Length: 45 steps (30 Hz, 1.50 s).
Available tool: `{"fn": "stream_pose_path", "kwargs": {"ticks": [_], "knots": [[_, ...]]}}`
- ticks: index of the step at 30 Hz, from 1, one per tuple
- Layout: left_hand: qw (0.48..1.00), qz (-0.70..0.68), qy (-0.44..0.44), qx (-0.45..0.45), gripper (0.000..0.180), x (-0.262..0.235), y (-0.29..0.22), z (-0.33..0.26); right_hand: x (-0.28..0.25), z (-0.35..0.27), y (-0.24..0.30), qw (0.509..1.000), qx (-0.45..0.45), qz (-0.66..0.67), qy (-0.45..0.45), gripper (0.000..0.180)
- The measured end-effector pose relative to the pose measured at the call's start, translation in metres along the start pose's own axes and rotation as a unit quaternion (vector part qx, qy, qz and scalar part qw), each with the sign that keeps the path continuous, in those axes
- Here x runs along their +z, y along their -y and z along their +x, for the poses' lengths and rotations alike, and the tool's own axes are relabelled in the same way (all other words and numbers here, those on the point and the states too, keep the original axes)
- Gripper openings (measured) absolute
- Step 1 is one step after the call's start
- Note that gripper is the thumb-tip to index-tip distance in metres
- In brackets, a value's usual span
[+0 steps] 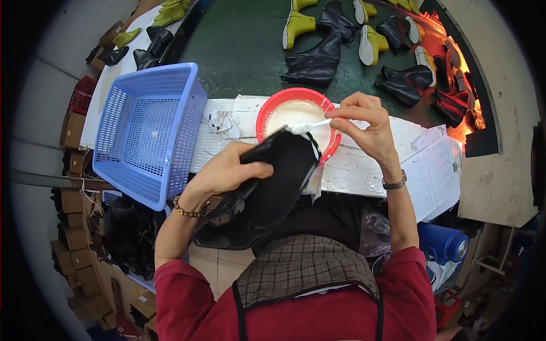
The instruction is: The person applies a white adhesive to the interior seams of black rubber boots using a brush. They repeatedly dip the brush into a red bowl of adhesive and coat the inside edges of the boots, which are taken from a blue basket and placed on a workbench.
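My left hand (224, 169) is closed on a black boot upper (278, 179), thumb on top, and tilts its edge up towards the red bowl. Pinched in my right hand (367, 126) is a brush with a white handle (320, 124). Its white-coated head meets the edge of the upper at the top. Behind them stands the red bowl (262, 118), holding a cream-white paste that looks like glue. White smears mark the bowl's rim.
A blue plastic basket (199, 94) stands left of the bowl, beside a crumpled white cloth (223, 124). Black boot uppers (315, 59) and yellow lasts (298, 28) lie on the green surface beyond. Papers (435, 179) are at right, above a blue flask (441, 243). An orange glow shows far right.
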<state>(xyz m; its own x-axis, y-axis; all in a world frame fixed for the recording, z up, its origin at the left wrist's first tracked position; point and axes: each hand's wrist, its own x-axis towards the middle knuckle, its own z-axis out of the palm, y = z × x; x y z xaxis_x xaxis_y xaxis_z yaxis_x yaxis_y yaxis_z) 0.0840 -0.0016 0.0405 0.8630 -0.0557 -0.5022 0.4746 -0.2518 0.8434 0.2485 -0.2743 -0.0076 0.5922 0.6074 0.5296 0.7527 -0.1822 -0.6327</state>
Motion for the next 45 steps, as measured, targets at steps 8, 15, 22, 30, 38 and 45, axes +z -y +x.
{"fn": "stream_pose_path", "kwargs": {"ticks": [8,15,22,30,38,45], "knots": [[0.958,-0.012,-0.254,0.133,0.023,-0.009,0.001,-0.007,0.024,-0.015,0.018,0.998,0.021,0.025,-0.060,0.015],[0.900,0.048,-0.380,0.206,0.027,-0.041,0.017,0.012,0.025,-0.019,0.003,0.989,0.147,-0.018,-0.029,0.013],[0.813,0.217,-0.468,0.270,0.067,-0.075,0.110,0.060,0.041,-0.010,-0.013,0.943,0.057,-0.315,0.092,0.012],[0.852,0.434,-0.287,0.058,0.135,-0.033,0.128,0.000,0.015,-0.033,-0.011,0.959,0.184,-0.214,0.011,0.016],[0.848,0.360,-0.361,0.145,0.104,-0.044,0.150,0.012,0.012,-0.049,-0.017,0.968,0.229,-0.103,-0.010,0.014],[0.784,0.350,-0.446,0.254,0.082,-0.005,0.107,-0.020,0.026,-0.049,-0.003,0.970,0.224,0.005,-0.089,0.013]]}}
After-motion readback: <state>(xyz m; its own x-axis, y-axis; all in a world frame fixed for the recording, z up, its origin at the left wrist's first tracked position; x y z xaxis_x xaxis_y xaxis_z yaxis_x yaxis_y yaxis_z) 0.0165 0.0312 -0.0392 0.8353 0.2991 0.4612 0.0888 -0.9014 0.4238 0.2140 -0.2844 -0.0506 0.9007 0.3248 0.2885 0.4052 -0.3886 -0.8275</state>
